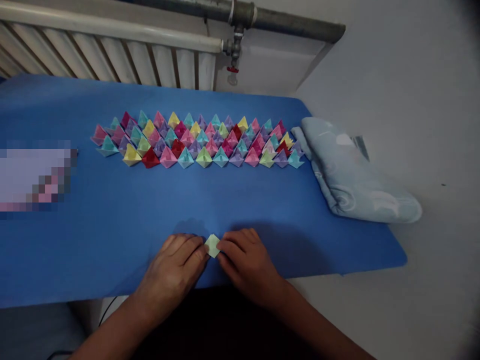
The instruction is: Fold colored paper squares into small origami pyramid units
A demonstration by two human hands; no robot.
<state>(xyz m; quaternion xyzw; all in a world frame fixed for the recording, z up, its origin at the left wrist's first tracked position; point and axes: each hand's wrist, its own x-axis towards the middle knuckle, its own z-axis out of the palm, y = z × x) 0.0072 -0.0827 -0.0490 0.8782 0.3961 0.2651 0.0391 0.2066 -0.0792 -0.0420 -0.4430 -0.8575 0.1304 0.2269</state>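
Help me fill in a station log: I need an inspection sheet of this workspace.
Surface: blue table, flat.
Work things: light green paper between the hands; rows of small folded paper pieces, many colours, beyond.
Clutter: folded pale blue cloth at the right; blurred-out item at the left, contents unclear.
Hands: left hand and right hand each hold a side of the green paper.
Cables: thin dark cord below the table's near edge.
Surroundings: white radiator, grey pipe and red-handled valve behind the table.
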